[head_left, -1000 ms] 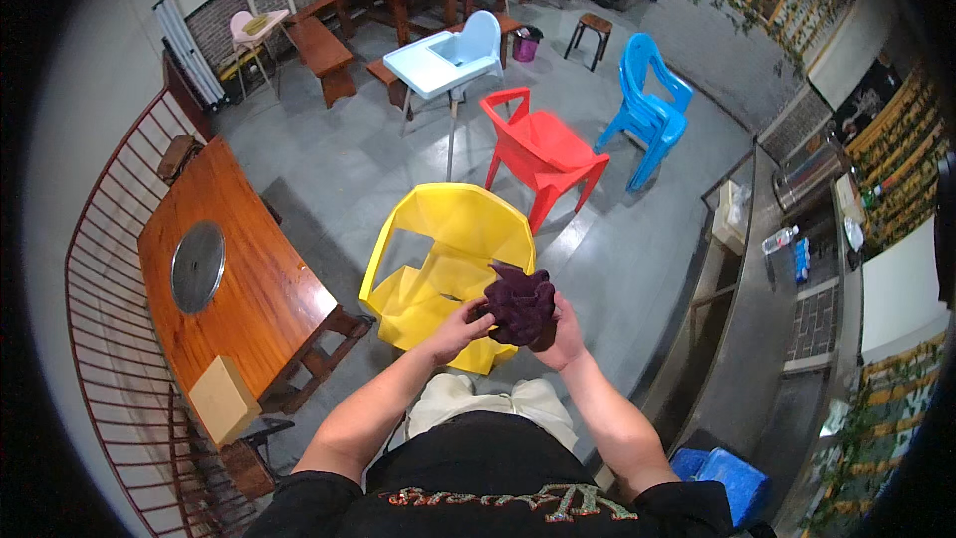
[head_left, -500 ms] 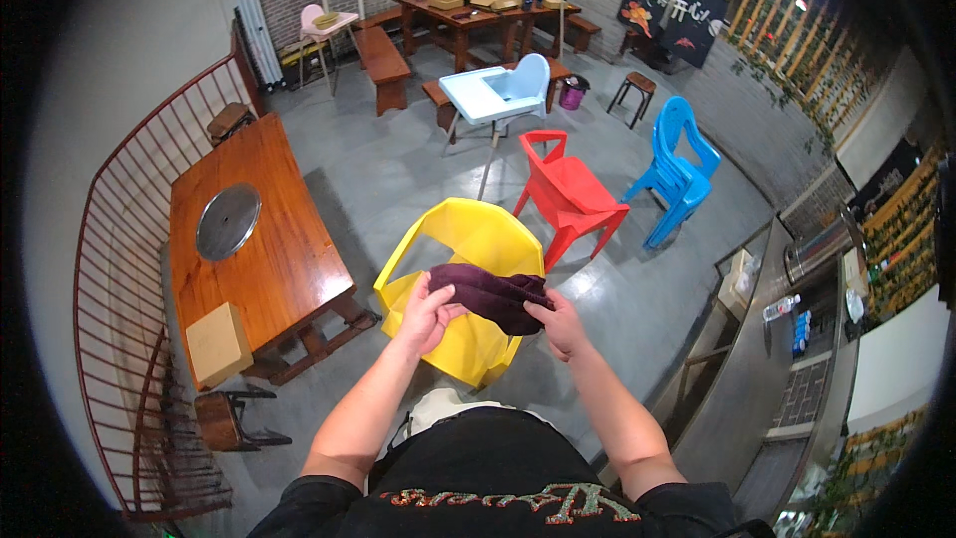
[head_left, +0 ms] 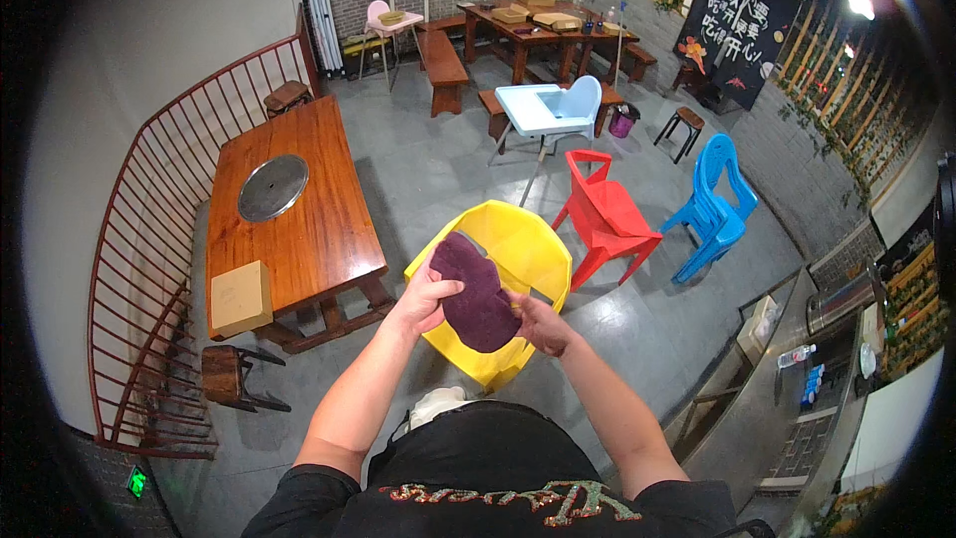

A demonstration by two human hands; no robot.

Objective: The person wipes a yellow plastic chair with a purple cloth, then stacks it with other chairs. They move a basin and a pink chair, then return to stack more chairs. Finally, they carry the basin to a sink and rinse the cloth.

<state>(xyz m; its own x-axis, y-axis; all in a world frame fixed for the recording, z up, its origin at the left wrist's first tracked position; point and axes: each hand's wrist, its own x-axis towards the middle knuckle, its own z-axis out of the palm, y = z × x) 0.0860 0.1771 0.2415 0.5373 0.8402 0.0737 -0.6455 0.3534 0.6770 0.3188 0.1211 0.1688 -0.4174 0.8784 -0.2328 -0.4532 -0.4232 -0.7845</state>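
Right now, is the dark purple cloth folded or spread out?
Folded: the dark purple cloth makes a compact, rounded pad held between the left hand and the right hand; its layers cannot be counted.

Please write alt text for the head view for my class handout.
A person's left hand and right hand hold a dark purple cloth over a yellow chair. Beyond are a red chair and pale blue high chair; a wooden table stands left.

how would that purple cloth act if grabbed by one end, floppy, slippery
The purple cloth would probably droop, as its folded edges look soft and rounded. Its dull surface suggests it isn't slippery. It's likely light: a small bundle between the left hand and right hand.
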